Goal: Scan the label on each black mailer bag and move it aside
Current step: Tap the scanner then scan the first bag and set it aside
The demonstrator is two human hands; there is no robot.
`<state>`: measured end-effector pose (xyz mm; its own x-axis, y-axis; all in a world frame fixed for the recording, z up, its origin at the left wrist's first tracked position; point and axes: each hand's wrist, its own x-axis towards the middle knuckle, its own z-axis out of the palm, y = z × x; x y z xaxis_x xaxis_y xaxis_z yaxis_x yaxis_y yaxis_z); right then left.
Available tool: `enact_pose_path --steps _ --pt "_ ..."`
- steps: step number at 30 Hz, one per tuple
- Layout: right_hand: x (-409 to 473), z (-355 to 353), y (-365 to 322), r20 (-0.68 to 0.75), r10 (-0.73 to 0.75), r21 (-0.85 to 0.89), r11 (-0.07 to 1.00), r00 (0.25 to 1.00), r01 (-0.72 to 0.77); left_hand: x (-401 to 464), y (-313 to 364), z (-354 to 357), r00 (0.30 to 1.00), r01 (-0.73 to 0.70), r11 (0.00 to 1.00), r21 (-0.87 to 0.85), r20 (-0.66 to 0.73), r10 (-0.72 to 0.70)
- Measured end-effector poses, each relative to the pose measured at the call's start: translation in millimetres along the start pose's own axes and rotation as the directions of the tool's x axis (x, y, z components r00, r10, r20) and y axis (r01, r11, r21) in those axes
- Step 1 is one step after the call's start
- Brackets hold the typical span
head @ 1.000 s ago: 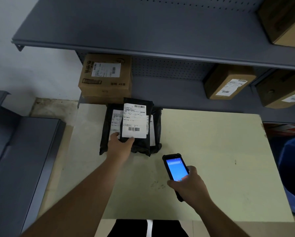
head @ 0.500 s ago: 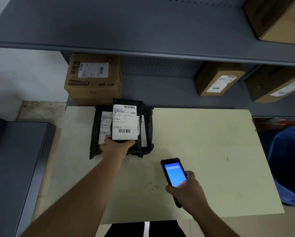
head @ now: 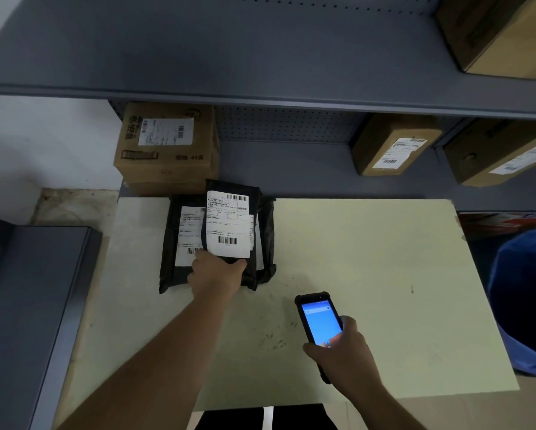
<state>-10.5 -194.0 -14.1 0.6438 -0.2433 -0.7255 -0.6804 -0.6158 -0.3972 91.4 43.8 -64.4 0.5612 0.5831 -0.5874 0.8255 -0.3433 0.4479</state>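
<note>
- Pale yellow-green rectangular tabletop (head: 369,274), scuffed with dark marks near its middle, set against grey metal shelving (head: 260,57) with a perforated back panel.
- Stack of black plastic mailer bags (head: 268,231) at the far left corner of the tabletop; each visible bag carries a white printed shipping label with barcodes.
- Top black mailer bag (head: 229,193), label (head: 228,223) facing up, its near edge gripped by the left hand (head: 217,274): thumb on top just below the label, fingers tucked beneath the bag.
- Second black mailer bag (head: 173,243), lying to the left and partly covered by the top one; its label is partly hidden.
- Black handheld scanner with a lit blue screen (head: 319,325), clasped in the right hand (head: 342,352) near the front of the tabletop, well apart from the bags, screen facing up.
- Brown cardboard cartons with white labels on the lower shelf: a large one (head: 167,144) just behind the bags, smaller ones (head: 393,147) to the right.
- Blue rounded object (head: 527,293) at the right edge of view, beside the tabletop; what it is cannot be told.
</note>
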Motion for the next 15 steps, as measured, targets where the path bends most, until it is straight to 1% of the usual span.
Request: enact_pose_path --steps 6,8,11,15 --pt "0 -5 -4 0.019 -0.015 -0.023 1.000 1.000 0.016 0 6 -9 1.000 0.009 0.999 -0.045 0.023 -0.008" --pt "0 -8 -6 0.025 -0.028 -0.033 0.999 0.999 0.029 -1 6 -12 0.999 0.019 0.991 -0.135 0.052 -0.012" --pt "-3 -14 -11 0.034 -0.052 -0.055 0.997 0.998 0.054 -1 4 -16 0.994 0.035 0.953 -0.301 0.109 -0.003" --pt "-8 -24 -19 0.033 -0.098 -0.099 0.990 0.995 0.101 3 -4 -20 0.975 0.072 0.906 -0.416 0.220 0.023"
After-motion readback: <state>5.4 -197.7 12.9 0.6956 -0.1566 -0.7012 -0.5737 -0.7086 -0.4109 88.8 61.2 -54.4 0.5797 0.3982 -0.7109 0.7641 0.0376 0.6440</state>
